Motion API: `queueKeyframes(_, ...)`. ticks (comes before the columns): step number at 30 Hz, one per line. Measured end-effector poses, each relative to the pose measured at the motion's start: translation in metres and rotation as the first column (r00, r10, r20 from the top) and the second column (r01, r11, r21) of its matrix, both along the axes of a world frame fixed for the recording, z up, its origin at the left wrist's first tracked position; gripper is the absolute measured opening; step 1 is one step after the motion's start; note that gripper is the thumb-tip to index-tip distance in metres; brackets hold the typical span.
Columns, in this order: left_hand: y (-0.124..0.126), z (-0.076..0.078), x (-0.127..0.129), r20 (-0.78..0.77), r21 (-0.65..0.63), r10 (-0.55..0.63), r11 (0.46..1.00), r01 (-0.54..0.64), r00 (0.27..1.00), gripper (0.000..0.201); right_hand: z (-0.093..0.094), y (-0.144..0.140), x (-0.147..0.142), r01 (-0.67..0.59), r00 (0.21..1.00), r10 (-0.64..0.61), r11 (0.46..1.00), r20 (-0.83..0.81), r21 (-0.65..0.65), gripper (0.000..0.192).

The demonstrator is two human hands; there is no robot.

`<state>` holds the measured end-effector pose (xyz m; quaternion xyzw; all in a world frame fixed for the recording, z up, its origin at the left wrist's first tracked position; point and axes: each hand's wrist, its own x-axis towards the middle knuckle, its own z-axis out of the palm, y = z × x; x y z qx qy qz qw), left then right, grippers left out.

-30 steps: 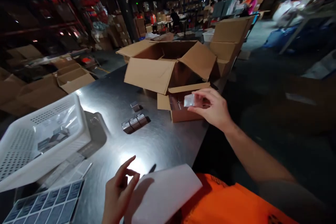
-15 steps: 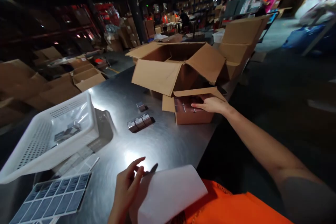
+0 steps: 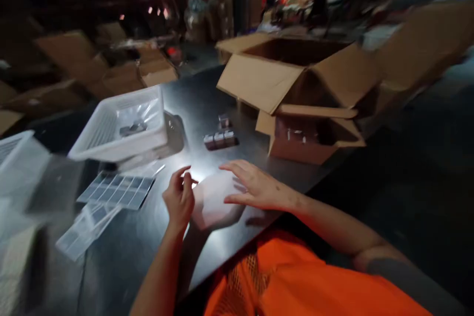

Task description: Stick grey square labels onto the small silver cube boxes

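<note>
A white sheet that looks like paper (image 3: 217, 197) lies on the metal table in front of me, blurred by motion. At its left edge is my left hand (image 3: 179, 200), fingers loosely bent and apart, nothing visible in it. Over the sheet's right side, my right hand (image 3: 255, 186) is open, thumb and fingers spread; whether it touches the sheet is unclear. Beyond the hands, a short row of small box-like pieces (image 3: 221, 140) sits on the table, with a single similar piece (image 3: 224, 120) behind it. Right of these, a small open carton (image 3: 299, 145) contains dark packed pieces.
A large open carton (image 3: 259, 76) stands behind the small one. At left, a white plastic basket (image 3: 122, 148) holds a few small pieces, with label-like sheets (image 3: 116, 190) in front. The metal table's (image 3: 222, 256) front edge runs close to my orange garment (image 3: 314, 281).
My right hand has come out of the small carton and back over the white sheet, with nothing visible in it. The sheet now lies farther onto the table. The view has swung left.
</note>
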<state>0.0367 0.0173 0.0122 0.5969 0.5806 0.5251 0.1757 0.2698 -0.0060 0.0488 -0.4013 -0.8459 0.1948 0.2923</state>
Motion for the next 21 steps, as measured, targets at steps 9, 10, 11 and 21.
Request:
queueKeyframes(9, 0.029, 0.001, -0.032, 0.663, -0.327, -0.028, 0.888, 0.322, 0.748, 0.061, -0.035, 0.052, -0.045, 0.008, 0.998, -0.018, 0.987, -0.064, -0.160, 0.020)
queueKeyframes(10, 0.030, 0.004, -0.036, 0.668, -0.353, -0.065, 0.849, 0.392, 0.741, 0.063, -0.034, 0.051, -0.045, 0.027, 0.998, -0.033, 0.994, -0.059, -0.107, 0.016)
queueKeyframes(11, 0.030, 0.007, -0.038, 0.660, -0.371, -0.099, 0.819, 0.438, 0.745, 0.064, -0.034, 0.049, -0.047, 0.037, 0.998, -0.041, 0.997, -0.051, -0.064, 0.012)
queueKeyframes(21, -0.180, 0.041, -0.134, 0.256, -0.130, 0.423, 0.906, -0.402, 0.869, 0.055, -0.040, 0.047, -0.079, -0.230, 0.973, 0.232, 0.945, 0.020, 0.234, 0.024)
